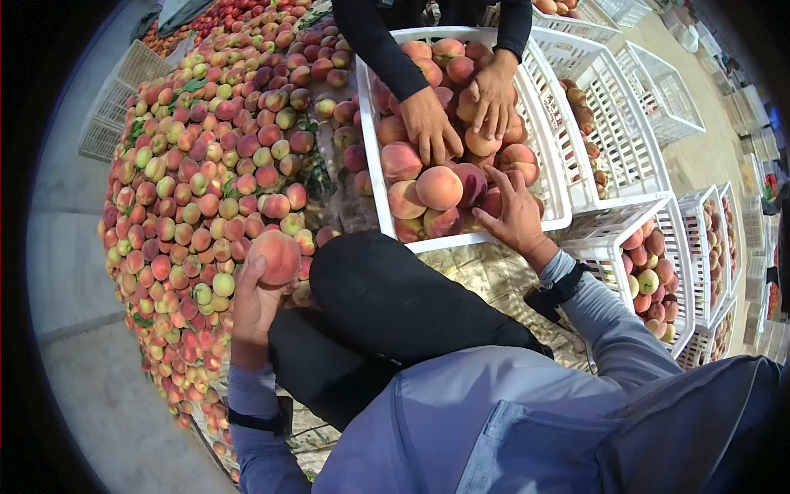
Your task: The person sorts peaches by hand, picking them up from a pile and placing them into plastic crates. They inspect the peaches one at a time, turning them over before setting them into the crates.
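Note:
My left hand (257,306) is closed around a large peach (274,257), holding it up over the edge of the big peach pile (193,206). At the near right corner of a white plastic crate (562,216), my right hand (520,216) reaches over the rim with thumb and fingers spread, resting against the peaches (492,202) there. Peaches fill this crate, among them a pale orange one (439,188) and a dark red one (470,183). Part of what lies under my right fingers is hidden.
Across from me, another person's two hands (431,125) touch peaches in the same crate. More white crates (629,123) stand to the right, some holding peaches (650,280). My bent knees (370,280) lie between the pile and the crate. An upturned crate (123,95) sits behind the pile.

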{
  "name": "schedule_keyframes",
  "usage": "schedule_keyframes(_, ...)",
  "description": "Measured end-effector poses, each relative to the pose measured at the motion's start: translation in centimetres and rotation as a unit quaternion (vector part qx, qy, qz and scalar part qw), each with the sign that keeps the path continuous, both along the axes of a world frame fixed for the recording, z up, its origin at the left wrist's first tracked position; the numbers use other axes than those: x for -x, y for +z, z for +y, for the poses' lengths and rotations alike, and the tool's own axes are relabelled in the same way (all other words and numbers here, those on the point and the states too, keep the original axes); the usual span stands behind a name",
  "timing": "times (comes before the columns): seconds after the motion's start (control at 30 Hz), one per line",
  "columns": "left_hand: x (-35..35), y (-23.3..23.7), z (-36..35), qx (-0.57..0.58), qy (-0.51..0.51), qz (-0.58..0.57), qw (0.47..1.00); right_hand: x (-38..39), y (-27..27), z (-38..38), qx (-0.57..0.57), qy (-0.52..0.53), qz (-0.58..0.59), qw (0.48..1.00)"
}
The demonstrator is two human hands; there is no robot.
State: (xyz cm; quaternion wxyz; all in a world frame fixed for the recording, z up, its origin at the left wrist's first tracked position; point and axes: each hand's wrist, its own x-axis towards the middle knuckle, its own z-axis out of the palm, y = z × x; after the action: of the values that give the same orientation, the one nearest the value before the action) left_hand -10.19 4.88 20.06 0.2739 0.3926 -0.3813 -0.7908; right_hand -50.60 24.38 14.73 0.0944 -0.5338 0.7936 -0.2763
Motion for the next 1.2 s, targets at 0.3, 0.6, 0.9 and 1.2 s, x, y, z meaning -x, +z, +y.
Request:
schedule_keyframes(0.3,1.5,1.5,1.1,0.043,0.027,-0.068,0.996,-3.7,0.4,-6.2,-0.004,0.086,0.022,0.996)
schedule_keyframes(0.6,0.5,1.3,1.1,0.035,0.009,-0.073,0.997,-1.4,2.4,0.9,0.167,-0.059,-0.256,0.950)
schedule_keyframes(0.9,1.5,1.1,1.2,0.050,0.031,-0.076,0.995,4.7,-1.1,4.9,0.190,-0.212,-0.186,0.940)
schedule_keyframes(1.2,1.3,1.2,1.1,0.040,0.032,-0.067,0.996,3.4,-1.3,4.4,0.125,-0.201,-0.071,0.969)
